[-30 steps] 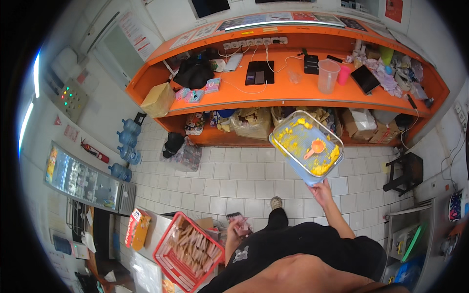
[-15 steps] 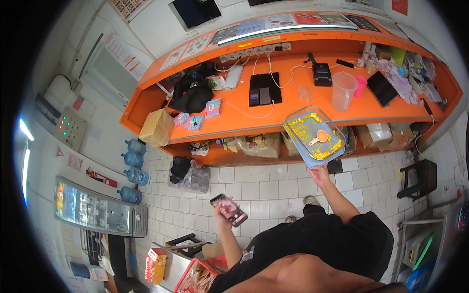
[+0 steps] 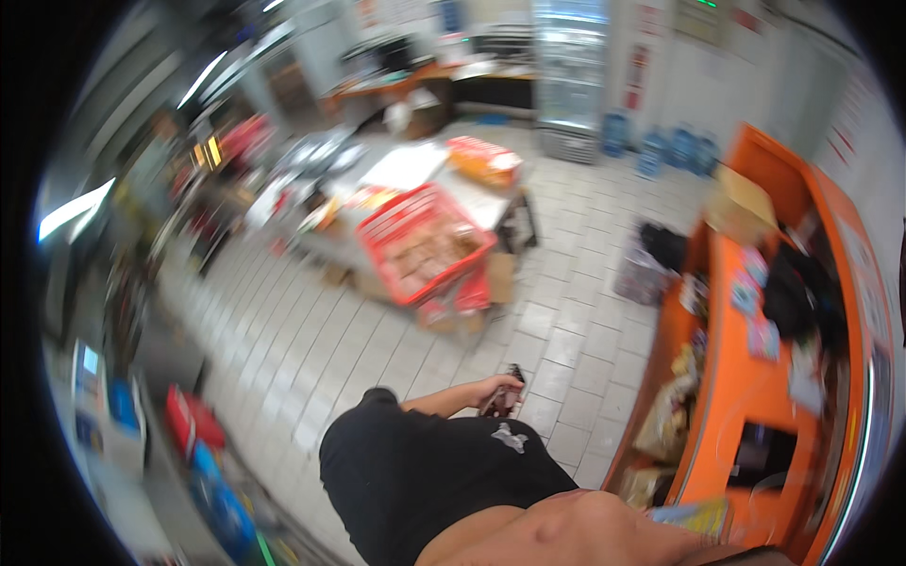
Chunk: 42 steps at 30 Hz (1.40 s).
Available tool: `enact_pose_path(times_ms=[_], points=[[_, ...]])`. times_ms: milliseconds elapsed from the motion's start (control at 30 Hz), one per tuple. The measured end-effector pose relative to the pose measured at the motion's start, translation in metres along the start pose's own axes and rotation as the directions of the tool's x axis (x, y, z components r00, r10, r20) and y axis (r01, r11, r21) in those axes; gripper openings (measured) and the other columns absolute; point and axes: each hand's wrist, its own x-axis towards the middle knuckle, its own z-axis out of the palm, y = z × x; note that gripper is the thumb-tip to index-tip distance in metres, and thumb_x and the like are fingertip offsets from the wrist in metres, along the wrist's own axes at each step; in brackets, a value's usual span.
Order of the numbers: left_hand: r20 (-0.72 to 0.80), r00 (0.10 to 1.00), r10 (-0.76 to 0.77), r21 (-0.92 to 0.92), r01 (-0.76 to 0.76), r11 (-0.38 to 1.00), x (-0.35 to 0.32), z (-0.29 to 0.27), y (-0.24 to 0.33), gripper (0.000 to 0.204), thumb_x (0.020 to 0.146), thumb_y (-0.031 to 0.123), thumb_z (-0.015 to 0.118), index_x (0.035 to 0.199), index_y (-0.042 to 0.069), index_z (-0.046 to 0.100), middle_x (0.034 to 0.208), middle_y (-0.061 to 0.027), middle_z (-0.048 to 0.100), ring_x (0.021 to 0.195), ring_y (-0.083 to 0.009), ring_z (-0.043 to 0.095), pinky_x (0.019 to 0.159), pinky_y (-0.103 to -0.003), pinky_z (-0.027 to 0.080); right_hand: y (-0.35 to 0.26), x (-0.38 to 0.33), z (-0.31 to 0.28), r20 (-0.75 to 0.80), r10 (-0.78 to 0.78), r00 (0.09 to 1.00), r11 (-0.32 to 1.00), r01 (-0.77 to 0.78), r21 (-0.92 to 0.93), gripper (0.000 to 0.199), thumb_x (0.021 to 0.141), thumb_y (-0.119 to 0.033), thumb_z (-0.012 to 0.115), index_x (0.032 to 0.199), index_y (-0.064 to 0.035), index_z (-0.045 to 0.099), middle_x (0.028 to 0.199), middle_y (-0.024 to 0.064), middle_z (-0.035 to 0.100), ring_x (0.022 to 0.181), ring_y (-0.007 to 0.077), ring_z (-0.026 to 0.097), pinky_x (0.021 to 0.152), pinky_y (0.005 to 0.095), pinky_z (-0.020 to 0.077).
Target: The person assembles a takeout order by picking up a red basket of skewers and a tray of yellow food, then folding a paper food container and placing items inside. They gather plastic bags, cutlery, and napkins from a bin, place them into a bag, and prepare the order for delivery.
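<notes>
My left hand (image 3: 494, 385) is closed around a dark smartphone (image 3: 501, 403), held low in front of my black shirt above the tiled floor. At the lower right, beside the orange counter (image 3: 703, 462), part of the glass dish (image 3: 713, 517) with yellow food remains shows past my body, with a bit of blue under it. Most of the dish is cut off or hidden, and my right hand is out of view. Motion blurs much of the picture.
A red basket (image 3: 377, 236) of packed food stands on a table, beside an orange-and-red package (image 3: 483, 160). Several blue water jugs (image 3: 651, 151) line the wall near a glass-door fridge (image 3: 571, 71). A cardboard box (image 3: 739, 206) sits on the counter's end.
My view has swung left, bringing the table and basket to the middle and the counter to the right. The phone stays in my left hand; my right hand has left the picture.
</notes>
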Motion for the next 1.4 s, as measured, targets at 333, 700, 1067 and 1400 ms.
enact_pose_path(times_ms=[333, 700, 1067, 1400], points=[[-0.279, 0.936, 0.215, -0.489, -0.331, 0.807, -0.108, -0.048, -0.086, 0.051, 0.079, 0.043, 0.06, 0.105, -0.001, 0.06, 0.083, -0.0114, 0.063, 0.072, -0.0222, 0.062, 0.064, -0.033, 0.051, 0.145, 0.011, 0.097, 0.042, 0.698, 0.715, 0.671, -0.631, -0.389, 0.026, 0.087, -0.024, 0.053, 0.11, -0.0126, 0.055, 0.112, -0.004, 0.057, 0.103, 0.0122, 0.053, 0.09, 0.0385, 0.0416], [-0.591, 0.738, 0.326, -0.537, -0.661, 0.523, -0.253, -0.237, -0.123, 0.056, 0.081, 0.045, 0.056, 0.111, -0.002, 0.053, 0.097, -0.0192, 0.061, 0.08, -0.0342, 0.063, 0.069, -0.045, 0.052, 0.374, -0.351, 0.287, 0.331, 0.864, 0.38, 0.464, -0.342, -0.817, 0.038, 0.086, -0.03, 0.06, 0.12, -0.0193, 0.047, 0.113, -0.0012, 0.059, 0.103, 0.0173, 0.053, 0.09, 0.0417, 0.0404], [-0.643, 0.535, 0.548, -0.533, -0.826, 0.183, -0.237, -0.441, 0.013, 0.07, 0.078, 0.065, 0.057, 0.11, 0.003, 0.052, 0.098, -0.0185, 0.06, 0.086, -0.033, 0.062, 0.077, -0.047, 0.053, 0.447, -0.473, 0.38, 0.507, 0.723, 0.469, 0.328, 0.413, -0.849, 0.048, 0.085, -0.044, 0.06, 0.119, -0.0134, 0.045, 0.105, 0.0065, 0.06, 0.087, 0.0201, 0.061, 0.071, 0.039, 0.046], [-0.718, 0.57, 0.399, -0.488, -0.821, 0.296, -0.188, -0.573, 0.095, 0.078, 0.072, 0.073, 0.057, 0.114, 0.008, 0.048, 0.098, -0.0204, 0.06, 0.083, -0.0319, 0.061, 0.073, -0.047, 0.053, 0.46, -0.456, 0.401, 0.701, 0.644, 0.308, 0.584, 0.394, -0.709, 0.027, 0.086, -0.025, 0.063, 0.103, -0.0088, 0.049, 0.077, 0.0011, 0.059, 0.065, 0.0074, 0.055, 0.051, 0.0228, 0.0419]])
